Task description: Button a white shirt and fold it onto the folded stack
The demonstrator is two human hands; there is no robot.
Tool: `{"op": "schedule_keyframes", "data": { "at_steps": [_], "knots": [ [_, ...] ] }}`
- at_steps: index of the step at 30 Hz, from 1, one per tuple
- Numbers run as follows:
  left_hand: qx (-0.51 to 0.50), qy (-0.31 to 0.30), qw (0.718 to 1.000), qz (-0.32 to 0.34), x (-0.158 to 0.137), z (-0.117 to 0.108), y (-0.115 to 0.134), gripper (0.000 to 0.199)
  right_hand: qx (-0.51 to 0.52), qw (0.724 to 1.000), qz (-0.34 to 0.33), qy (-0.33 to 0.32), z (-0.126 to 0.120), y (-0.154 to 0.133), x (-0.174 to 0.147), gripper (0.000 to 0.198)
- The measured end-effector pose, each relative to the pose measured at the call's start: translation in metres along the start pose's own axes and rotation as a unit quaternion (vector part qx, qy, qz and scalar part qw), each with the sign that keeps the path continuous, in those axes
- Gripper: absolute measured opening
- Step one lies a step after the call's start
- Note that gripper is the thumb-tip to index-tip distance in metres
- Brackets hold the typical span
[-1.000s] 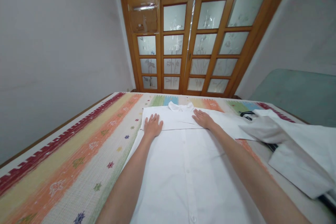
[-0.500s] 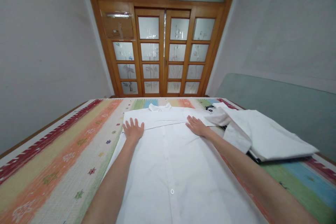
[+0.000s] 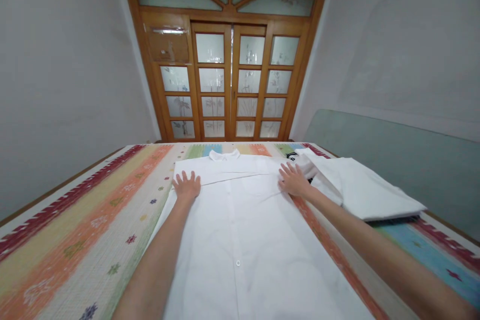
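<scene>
A white button-up shirt (image 3: 217, 230) lies spread out, front side up, with its collar (image 3: 224, 155) pointing toward the far edge. Across its chest runs a slanting crease, and one button shows low on the front. My left hand (image 3: 186, 186) rests flat on the shirt's left side below the shoulder, fingers spread. On the opposite side, my right hand (image 3: 293, 180) lies with fingers apart at the right shoulder and sleeve edge. Both hands are open. Part of the right sleeve beyond that hand is bunched beside a white folded pile.
The bed has a striped, patterned cover (image 3: 123, 220). A stack of folded white clothing (image 3: 375, 187) with dark fabric beneath lies on the right. Behind it stands a pale green headboard-like panel (image 3: 375, 132). Wooden glass-paned doors (image 3: 230, 80) close off the far end.
My right hand has slid outward to the right, from the shirt's chest to its shoulder edge. My left hand stays about where it was on the shirt. The view has shifted slightly.
</scene>
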State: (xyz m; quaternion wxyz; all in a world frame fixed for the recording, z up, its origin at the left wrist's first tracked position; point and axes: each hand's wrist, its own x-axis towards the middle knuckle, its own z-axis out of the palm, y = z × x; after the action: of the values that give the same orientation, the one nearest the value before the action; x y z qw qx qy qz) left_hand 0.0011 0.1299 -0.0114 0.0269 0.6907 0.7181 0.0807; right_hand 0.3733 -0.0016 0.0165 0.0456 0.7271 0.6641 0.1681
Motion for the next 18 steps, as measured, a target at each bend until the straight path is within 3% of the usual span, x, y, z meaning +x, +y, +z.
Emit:
{"op": "schedule_keyframes", "data": {
  "at_steps": [5,11,14,18],
  "knots": [
    [-0.009,0.029,0.999,-0.014,-0.01,-0.003,0.013,0.052,-0.012,0.997,0.043,0.067,-0.009,0.042,-0.046,0.05],
    [-0.047,0.064,0.995,-0.054,-0.014,0.001,0.025,0.049,0.044,0.982,0.166,0.072,0.01,0.091,-0.096,0.041],
    [-0.051,0.066,0.996,-0.044,-0.017,0.002,0.021,0.051,0.07,0.969,0.216,0.099,0.014,0.1,-0.11,0.046],
    [-0.034,0.073,0.997,-0.006,-0.023,0.001,0.011,0.053,0.088,0.959,0.266,0.045,0.002,0.095,-0.113,0.049]
  ]
}}
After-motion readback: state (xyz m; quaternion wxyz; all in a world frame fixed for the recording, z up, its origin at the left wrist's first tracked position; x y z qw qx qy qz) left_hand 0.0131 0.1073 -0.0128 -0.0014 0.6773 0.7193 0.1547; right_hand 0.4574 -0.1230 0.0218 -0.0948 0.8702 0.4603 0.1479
